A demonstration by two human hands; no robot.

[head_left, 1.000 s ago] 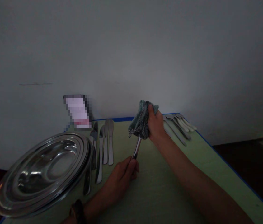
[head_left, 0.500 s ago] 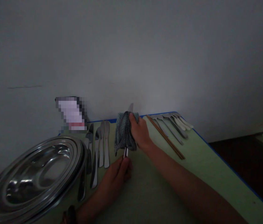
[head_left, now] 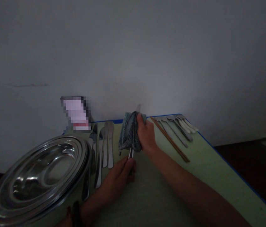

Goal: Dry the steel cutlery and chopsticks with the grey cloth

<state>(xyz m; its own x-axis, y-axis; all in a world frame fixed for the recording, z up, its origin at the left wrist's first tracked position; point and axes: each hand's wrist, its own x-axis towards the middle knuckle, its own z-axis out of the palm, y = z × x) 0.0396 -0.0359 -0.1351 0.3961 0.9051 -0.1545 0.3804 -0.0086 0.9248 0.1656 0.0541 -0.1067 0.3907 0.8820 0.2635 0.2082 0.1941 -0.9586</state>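
In my left hand (head_left: 123,171) is the handle end of a table knife (head_left: 131,154), pinched between thumb and fingers. A grey-green checked cloth (head_left: 130,134) wraps the middle of the knife, and the blade tip pokes out beyond it toward the wall. My right hand (head_left: 146,132) grips the cloth from the right side, its thumb lying on top. Left of my hands, several metal knives (head_left: 110,145) lie side by side on the green table (head_left: 156,192). To the right lie a pair of wooden chopsticks (head_left: 170,140) and several spoons (head_left: 176,134).
A stack of shiny metal bowls or trays (head_left: 38,170) takes up the table's left side. Behind it a phone-like blurred object (head_left: 77,113) leans on the grey wall (head_left: 147,56). The table has a blue edge (head_left: 229,167) on the right.
The view has shifted slightly, so most things sit a little further right. My hands keep the same hold on knife and cloth.
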